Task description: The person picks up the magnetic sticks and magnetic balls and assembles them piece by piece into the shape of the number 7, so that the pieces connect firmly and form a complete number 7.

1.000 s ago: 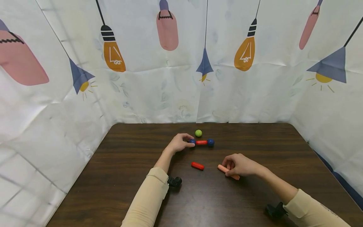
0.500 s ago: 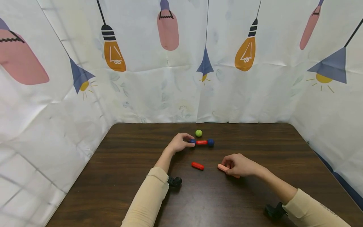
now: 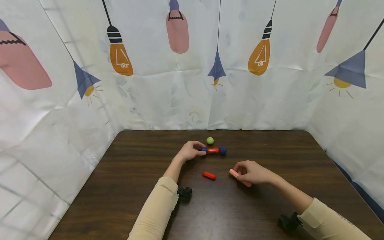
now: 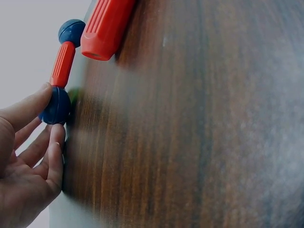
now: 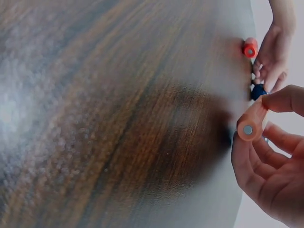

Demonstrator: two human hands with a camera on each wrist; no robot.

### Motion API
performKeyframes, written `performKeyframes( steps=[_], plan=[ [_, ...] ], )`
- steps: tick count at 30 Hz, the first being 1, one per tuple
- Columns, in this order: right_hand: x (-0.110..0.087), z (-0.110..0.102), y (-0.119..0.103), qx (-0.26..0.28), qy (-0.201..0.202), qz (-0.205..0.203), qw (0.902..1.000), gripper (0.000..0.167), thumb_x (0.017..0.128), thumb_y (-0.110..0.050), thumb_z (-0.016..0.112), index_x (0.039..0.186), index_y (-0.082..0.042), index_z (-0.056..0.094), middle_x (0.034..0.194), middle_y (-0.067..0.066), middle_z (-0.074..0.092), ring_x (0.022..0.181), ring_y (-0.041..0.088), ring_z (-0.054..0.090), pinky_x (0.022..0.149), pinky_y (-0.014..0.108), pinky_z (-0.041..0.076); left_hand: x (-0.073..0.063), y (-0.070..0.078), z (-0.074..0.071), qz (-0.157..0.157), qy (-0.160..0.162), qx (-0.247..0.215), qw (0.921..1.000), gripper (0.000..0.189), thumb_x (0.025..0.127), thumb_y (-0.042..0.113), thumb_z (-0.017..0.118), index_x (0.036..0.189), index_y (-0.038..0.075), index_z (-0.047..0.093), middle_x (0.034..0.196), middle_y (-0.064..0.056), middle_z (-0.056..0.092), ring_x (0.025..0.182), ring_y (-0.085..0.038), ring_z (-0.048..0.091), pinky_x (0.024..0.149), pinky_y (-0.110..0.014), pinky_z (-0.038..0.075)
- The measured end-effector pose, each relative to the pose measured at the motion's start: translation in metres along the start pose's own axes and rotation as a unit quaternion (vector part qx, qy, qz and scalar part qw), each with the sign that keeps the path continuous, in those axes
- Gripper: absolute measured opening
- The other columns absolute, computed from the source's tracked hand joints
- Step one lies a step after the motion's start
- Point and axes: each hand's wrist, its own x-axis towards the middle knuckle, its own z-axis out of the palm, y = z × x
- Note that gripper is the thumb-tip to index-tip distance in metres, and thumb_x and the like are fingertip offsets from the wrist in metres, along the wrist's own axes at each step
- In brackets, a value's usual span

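Across the brown table [image 3: 126,200], from the head, the left hand [image 3: 189,151] pinches a blue ball [image 3: 204,150], joined by a red bar [image 3: 213,150] to a second blue ball [image 3: 223,151]; a green ball [image 3: 210,140] sits just behind. Over right, beyond the loose red stick [image 3: 209,175], the right hand [image 3: 253,171] grips a peach stick [image 3: 244,183]! Left wrist: thumb and fingertips nearly closed, either side of that ball. Right wrist: thumb and bent fingers clamp the peach stick.

Brown table [image 3: 120,186], green ball [image 3: 210,140], red stick [image 3: 209,175], blue-ended bar [image 3: 213,150]
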Motion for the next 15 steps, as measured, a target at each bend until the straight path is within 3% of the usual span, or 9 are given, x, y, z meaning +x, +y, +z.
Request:
performKeyframes(
  steps=[9,15],
  plan=[
    [0.0017,0.0003,-0.0003,0.035,0.002,0.010,0.9994,0.024,0.093,-0.012,0.070,0.115,-0.003,0.067,0.091,0.000,0.066,0.081,0.018,0.060,0.072,0.034,0.049,0.0002,0.0001,-0.0001,0.000,-0.002,-0.002,1.0000,0.031,0.091,0.022,0.082,0.120,0.011,0.075,0.118,-0.007,0.068,0.107,-0.024,0.061,0.093,-0.042,0.049],
    [0.0037,0.0008,0.0001,0.086,-0.009,0.030,0.9958,0.028,0.095,-0.015,0.070,0.119,0.000,0.066,0.098,0.005,0.067,0.086,0.022,0.061,0.068,0.038,0.054,0.0015,-0.0008,-0.0006,0.001,-0.004,0.002,1.0000,0.032,0.091,0.022,0.081,0.121,0.012,0.075,0.120,-0.007,0.067,0.108,-0.025,0.061,0.093,-0.042,0.049]
  ],
)
